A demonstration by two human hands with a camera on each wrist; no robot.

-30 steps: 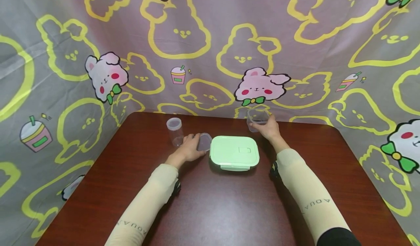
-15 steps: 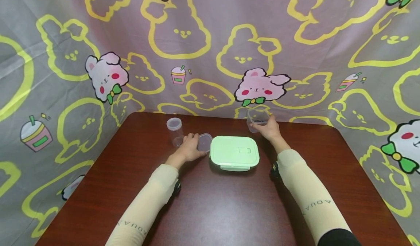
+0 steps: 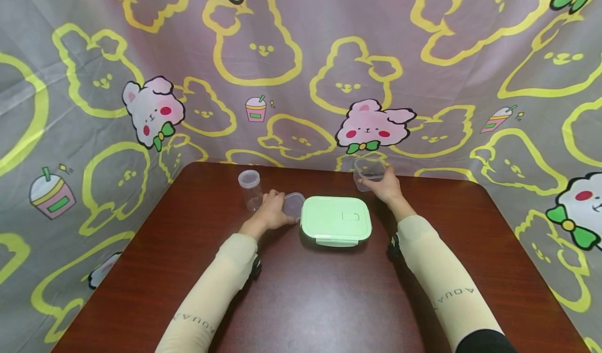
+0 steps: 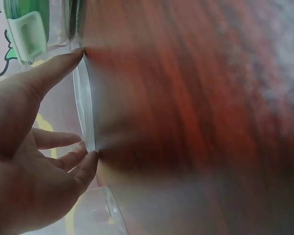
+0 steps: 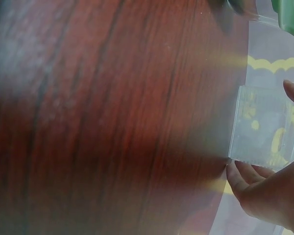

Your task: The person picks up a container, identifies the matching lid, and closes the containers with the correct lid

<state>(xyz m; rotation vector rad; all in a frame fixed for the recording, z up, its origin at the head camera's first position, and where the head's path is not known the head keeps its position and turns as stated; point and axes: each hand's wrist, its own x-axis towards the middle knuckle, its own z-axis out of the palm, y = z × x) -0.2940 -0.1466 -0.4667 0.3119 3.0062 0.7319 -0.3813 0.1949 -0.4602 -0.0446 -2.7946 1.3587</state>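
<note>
My left hand (image 3: 270, 212) spans a flat clear plastic lid (image 3: 293, 206) on the table, thumb at one edge and fingertips at the opposite one. In the left wrist view the lid (image 4: 84, 100) appears edge-on between thumb and fingers. At the back of the table, my right hand (image 3: 386, 185) grips a clear square plastic container (image 3: 364, 178) by its sides. The right wrist view has this container (image 5: 264, 127) upright on the table, fingertips low on one side, thumb towards the other. Between the hands sits a green lidded lunch box (image 3: 336, 218).
A clear cylindrical jar with a whitish lid (image 3: 251, 190) stands just left of my left hand. The dark red-brown wooden table (image 3: 310, 300) ends right behind the container, where a patterned cloth (image 3: 291, 55) hangs.
My left hand has edged slightly to the right at the lid. My right hand, the container, the lunch box and the jar keep their places.
</note>
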